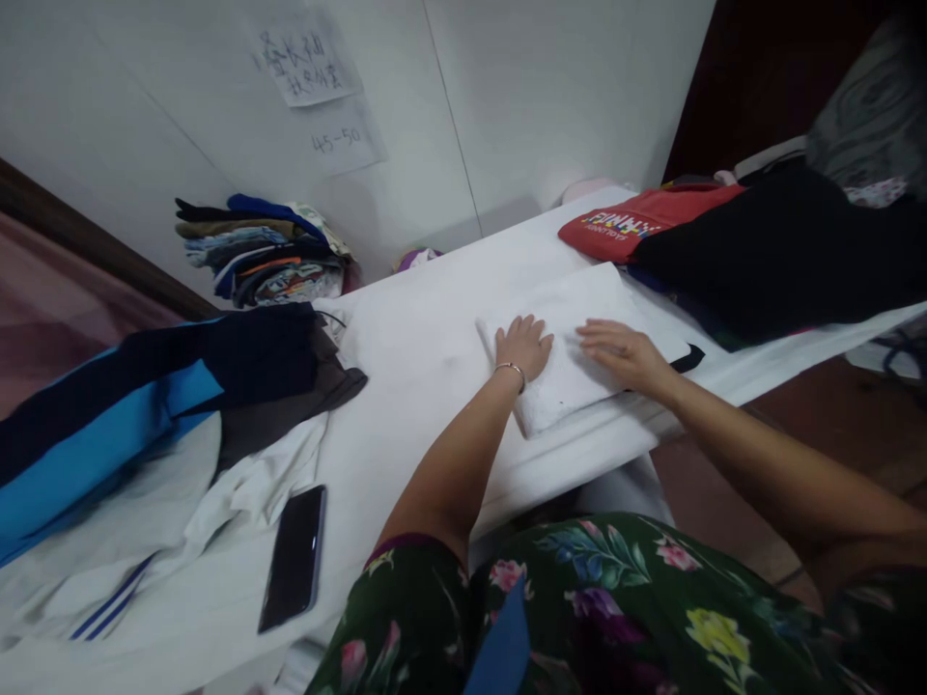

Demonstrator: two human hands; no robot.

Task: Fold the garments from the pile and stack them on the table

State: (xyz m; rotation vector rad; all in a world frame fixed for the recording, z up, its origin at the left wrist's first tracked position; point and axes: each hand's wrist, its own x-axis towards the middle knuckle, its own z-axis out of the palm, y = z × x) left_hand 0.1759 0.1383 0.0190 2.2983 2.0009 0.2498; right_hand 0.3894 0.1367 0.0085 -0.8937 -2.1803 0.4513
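A white folded garment (579,290) lies on the white-covered table in front of me. My left hand (522,349), with a bracelet at the wrist, rests flat on its left part, fingers spread. Over the garment's right part is my right hand (623,355), tilted on its side with the fingers stretched out; whether it touches the cloth I cannot tell. From under the garment's right edge a small black piece (688,359) sticks out. Neither hand grips anything.
Black clothing (760,251) and a red garment with lettering (637,217) lie at the right. Blue and white clothes (145,396) spread over the left, near a phone (294,560). A folded clothes stack (267,256) stands by the wall, below handwritten papers (308,63).
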